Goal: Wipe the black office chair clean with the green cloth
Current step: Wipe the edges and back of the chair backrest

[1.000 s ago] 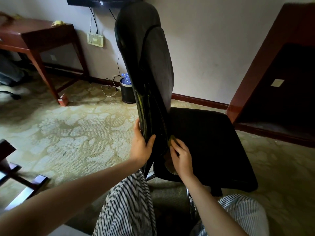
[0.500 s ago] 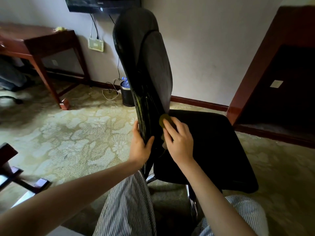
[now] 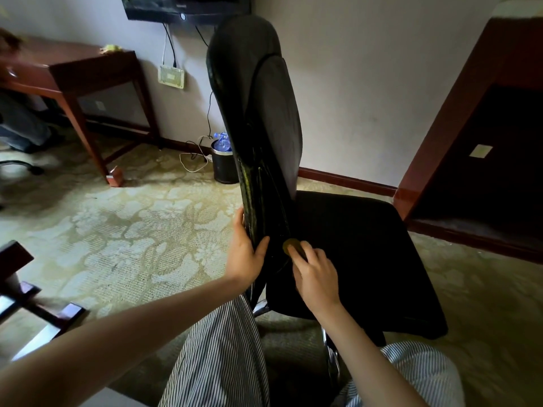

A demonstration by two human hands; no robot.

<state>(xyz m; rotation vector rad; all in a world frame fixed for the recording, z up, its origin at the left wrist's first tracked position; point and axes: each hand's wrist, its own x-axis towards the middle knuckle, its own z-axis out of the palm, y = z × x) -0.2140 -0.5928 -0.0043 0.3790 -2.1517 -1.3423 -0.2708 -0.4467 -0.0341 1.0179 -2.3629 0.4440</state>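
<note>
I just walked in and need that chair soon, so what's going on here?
A person is wiping the black office chair. Their left hand grips the backrest's edge low down, steadying it. Their right hand holds the green cloth against the lower backrest, just above the seat; only a small bit of cloth shows past the fingers.

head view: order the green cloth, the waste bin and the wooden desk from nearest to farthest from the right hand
1. green cloth: held by the right hand against the black office chair, low on its back.
2. waste bin: on the floor by the wall, beyond the chair's back, to the left.
3. wooden desk: far left, against the wall.
</note>
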